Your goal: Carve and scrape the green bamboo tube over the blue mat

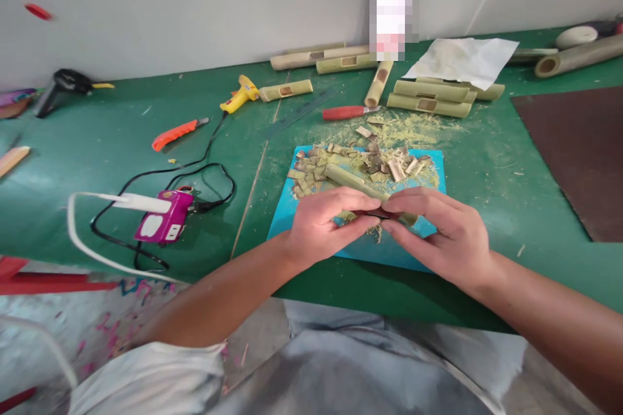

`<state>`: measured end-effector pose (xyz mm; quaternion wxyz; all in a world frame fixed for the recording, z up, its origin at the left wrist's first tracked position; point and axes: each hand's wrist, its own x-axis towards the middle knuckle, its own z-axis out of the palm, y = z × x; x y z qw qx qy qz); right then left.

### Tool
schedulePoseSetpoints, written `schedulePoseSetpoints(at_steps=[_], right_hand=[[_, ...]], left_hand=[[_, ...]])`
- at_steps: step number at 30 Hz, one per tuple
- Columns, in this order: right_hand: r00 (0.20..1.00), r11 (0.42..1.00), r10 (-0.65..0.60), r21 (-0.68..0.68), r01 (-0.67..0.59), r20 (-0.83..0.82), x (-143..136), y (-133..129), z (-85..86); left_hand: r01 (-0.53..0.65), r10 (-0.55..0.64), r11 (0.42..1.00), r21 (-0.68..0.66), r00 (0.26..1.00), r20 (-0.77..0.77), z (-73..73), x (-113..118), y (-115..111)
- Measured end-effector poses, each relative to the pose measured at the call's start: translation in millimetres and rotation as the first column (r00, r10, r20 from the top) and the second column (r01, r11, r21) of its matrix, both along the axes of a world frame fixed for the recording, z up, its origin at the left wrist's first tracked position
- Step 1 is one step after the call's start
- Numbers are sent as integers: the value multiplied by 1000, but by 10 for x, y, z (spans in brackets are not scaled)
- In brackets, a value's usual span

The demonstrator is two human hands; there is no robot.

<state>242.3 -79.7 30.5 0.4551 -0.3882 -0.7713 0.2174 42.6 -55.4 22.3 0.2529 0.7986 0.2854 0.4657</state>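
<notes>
Both hands meet over a blue mat on the green table. My left hand pinches a small dark reddish-brown piece between thumb and fingers. From the other side, my right hand pinches the same piece; its details are mostly hidden by the fingers. Just behind and beneath the hands a green bamboo tube lies slanted on the blue mat. Bamboo chips and shavings are scattered around it.
A red-handled knife lies behind the mat, near notched bamboo tubes. Leftward are an orange cutter, a yellow glue gun and a purple power adapter with cables. A brown sheet lies at the right.
</notes>
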Motion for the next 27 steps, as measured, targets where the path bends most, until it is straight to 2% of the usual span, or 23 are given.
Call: schedulePoseSetpoints(at_steps=[11, 17, 22, 27], right_hand=[[999, 998, 35, 56, -36, 14, 2, -5, 37], [999, 998, 43, 48, -44, 32, -3, 3, 18], [999, 996, 40, 75, -41, 17, -7, 3, 13], [998, 994, 53, 95, -55, 16, -22, 13, -11]], left_hand=[[0, 1, 1000, -22, 999, 39, 4, 2, -18], [-19, 25, 996, -86, 997, 71, 2, 11, -41], [24, -9, 990, -139, 994, 108, -7, 9, -40], [49, -35, 993, -105, 991, 130, -8, 9, -38]])
